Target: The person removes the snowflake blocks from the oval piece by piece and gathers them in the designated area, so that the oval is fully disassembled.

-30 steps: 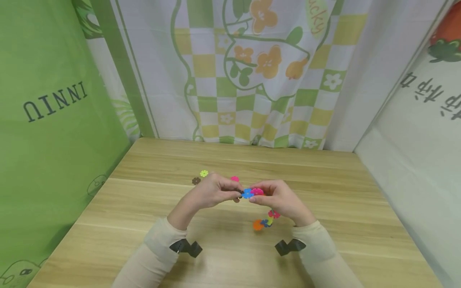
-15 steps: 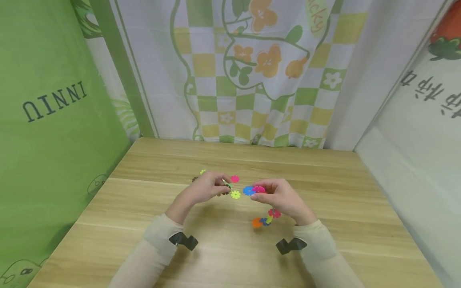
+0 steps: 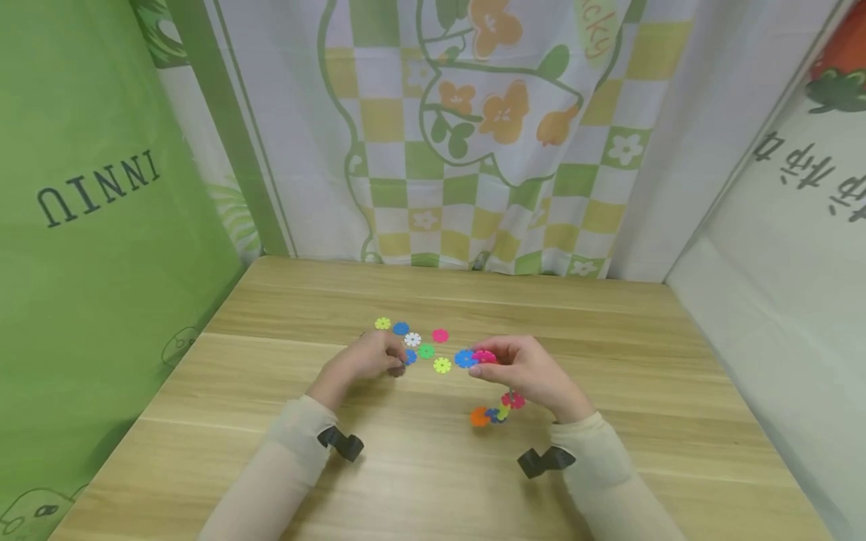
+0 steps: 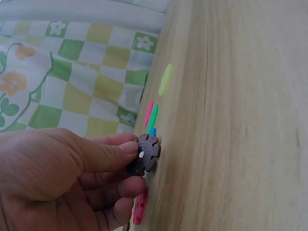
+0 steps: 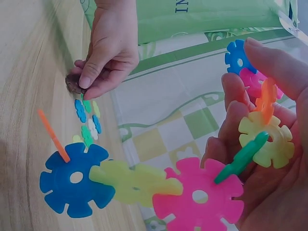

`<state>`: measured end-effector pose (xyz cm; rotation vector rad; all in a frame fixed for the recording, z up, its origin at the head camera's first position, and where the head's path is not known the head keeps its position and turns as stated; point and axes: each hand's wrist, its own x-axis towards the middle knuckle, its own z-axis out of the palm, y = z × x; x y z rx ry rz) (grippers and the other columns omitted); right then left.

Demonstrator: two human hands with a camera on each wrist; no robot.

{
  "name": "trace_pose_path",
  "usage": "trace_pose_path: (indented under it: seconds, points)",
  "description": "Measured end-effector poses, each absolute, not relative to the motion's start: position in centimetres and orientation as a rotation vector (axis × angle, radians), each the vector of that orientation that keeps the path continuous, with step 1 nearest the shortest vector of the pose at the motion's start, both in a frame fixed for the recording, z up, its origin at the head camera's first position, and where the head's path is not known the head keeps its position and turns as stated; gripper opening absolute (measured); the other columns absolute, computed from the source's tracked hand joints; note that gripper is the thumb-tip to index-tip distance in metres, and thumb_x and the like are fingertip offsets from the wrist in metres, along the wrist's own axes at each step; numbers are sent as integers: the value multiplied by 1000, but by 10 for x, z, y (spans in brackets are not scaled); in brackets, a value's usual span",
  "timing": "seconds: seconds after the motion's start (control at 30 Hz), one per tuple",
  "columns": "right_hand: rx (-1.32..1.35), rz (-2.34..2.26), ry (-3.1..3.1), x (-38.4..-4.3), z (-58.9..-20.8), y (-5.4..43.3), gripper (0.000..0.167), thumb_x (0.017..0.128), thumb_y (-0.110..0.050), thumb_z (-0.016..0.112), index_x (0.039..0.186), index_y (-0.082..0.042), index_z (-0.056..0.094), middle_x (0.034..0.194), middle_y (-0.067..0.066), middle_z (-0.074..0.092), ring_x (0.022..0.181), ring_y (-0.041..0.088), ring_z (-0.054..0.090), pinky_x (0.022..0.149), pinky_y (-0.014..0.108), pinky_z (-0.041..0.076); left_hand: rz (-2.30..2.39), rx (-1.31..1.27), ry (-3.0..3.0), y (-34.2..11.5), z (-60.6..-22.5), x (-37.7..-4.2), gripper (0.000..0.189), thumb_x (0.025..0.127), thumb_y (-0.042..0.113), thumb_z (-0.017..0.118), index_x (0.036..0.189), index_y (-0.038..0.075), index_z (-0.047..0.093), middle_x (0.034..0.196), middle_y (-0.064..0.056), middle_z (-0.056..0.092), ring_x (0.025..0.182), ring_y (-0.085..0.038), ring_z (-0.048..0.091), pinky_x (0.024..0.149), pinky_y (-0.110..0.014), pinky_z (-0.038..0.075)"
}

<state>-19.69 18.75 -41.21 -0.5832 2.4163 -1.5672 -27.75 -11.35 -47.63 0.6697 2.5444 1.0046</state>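
Observation:
My left hand (image 3: 365, 357) is low over the left part of the loose discs. It pinches a dark brown notched plastic disc (image 4: 148, 153) between thumb and fingers, close to the tabletop. My right hand (image 3: 524, 372) holds a chain of interlocked notched discs above the table. The chain's blue disc (image 3: 464, 358) and a pink one (image 3: 483, 357) show at the fingertips. In the right wrist view it runs on through a pale yellow disc (image 5: 267, 139), a green disc (image 5: 243, 156), a pink disc and a larger-looking blue disc (image 5: 77, 178). An orange disc (image 3: 479, 416) ends it.
Loose discs lie on the wooden table (image 3: 419, 466) between and beyond the hands: a yellow-green one (image 3: 442, 365), a green one (image 3: 425, 351), a white one (image 3: 413, 340), a pink one (image 3: 440, 335) and several others. A checked curtain (image 3: 487, 218) hangs behind the table.
My left hand has moved left, away from the chain and lower, carrying the brown disc and uncovering loose discs. My right hand stays nearly in place with the chain.

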Motion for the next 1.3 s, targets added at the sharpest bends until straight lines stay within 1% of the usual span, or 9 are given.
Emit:
trace_pose_path:
  seconds: [0.1, 0.3, 0.4, 0.5, 0.63, 0.73, 0.9, 1.1, 1.3]
  points:
    - [-585, -1568, 2403, -196, -412, 187, 38, 85, -36, 78, 115, -13, 71, 88, 5, 69, 67, 16, 51, 55, 24, 44, 1001, 623, 2549, -114, -476, -278, 13, 95, 0, 59, 95, 5, 71, 79, 0, 71, 75, -14, 68, 75, -31, 55]
    - [-579, -1574, 2396, -197, -412, 186, 39, 85, -36, 78, 116, -14, 71, 83, 6, 67, 63, 14, 48, 53, 23, 41, 976, 606, 2681, -112, -466, -276, 23, 99, 15, 58, 116, 5, 69, 103, -4, 69, 84, -15, 61, 75, -34, 52]
    - [-573, -1581, 2395, -196, -412, 185, 38, 85, -35, 78, 116, -14, 71, 81, 6, 66, 62, 14, 47, 52, 23, 40, 1054, 702, 2685, -106, -454, -271, 25, 101, 20, 57, 117, 6, 69, 106, -6, 68, 80, -15, 58, 70, -31, 50]
    - [-571, -1588, 2390, -195, -412, 185, 37, 86, -35, 77, 115, -14, 71, 80, 7, 65, 61, 13, 46, 51, 23, 40, 1184, 805, 2614, -97, -437, -259, 27, 101, 26, 57, 119, 10, 69, 101, -5, 68, 67, -17, 60, 61, -30, 52]
    - [-586, -1610, 2369, -195, -412, 184, 34, 87, -32, 76, 115, -13, 71, 84, 7, 67, 64, 14, 49, 54, 23, 42, 1309, 1056, 2491, -80, -414, -238, 29, 97, 26, 65, 120, 10, 68, 101, -4, 69, 67, -16, 62, 58, -31, 53]
    - [-606, -1621, 2359, -196, -413, 184, 32, 88, -30, 75, 116, -14, 71, 87, 8, 69, 64, 13, 48, 54, 23, 43, 1284, 1225, 2460, -70, -404, -225, 34, 92, 31, 71, 119, 11, 68, 107, 0, 68, 80, -12, 63, 67, -28, 54]
    - [-639, -1613, 2365, -197, -414, 184, 32, 89, -32, 74, 117, -16, 71, 89, 7, 69, 60, 12, 43, 52, 23, 39, 1222, 1295, 2494, -57, -400, -215, 41, 87, 38, 76, 118, 14, 68, 107, 8, 63, 89, -12, 61, 73, -27, 53]
    - [-651, -1613, 2369, -196, -414, 186, 29, 92, -30, 72, 116, -16, 71, 95, 9, 70, 66, 17, 50, 57, 26, 46, 1263, 1405, 2540, -47, -406, -216, 31, 90, 28, 73, 114, 10, 69, 104, 5, 67, 85, -5, 60, 73, -28, 54]
    - [-681, -1634, 2359, -196, -415, 185, 26, 95, -27, 68, 117, -13, 71, 99, 7, 70, 78, 25, 58, 66, 32, 52, 1380, 1459, 2524, -45, -409, -219, 19, 89, 24, 74, 103, 11, 72, 93, 9, 67, 80, -4, 60, 71, -25, 53]
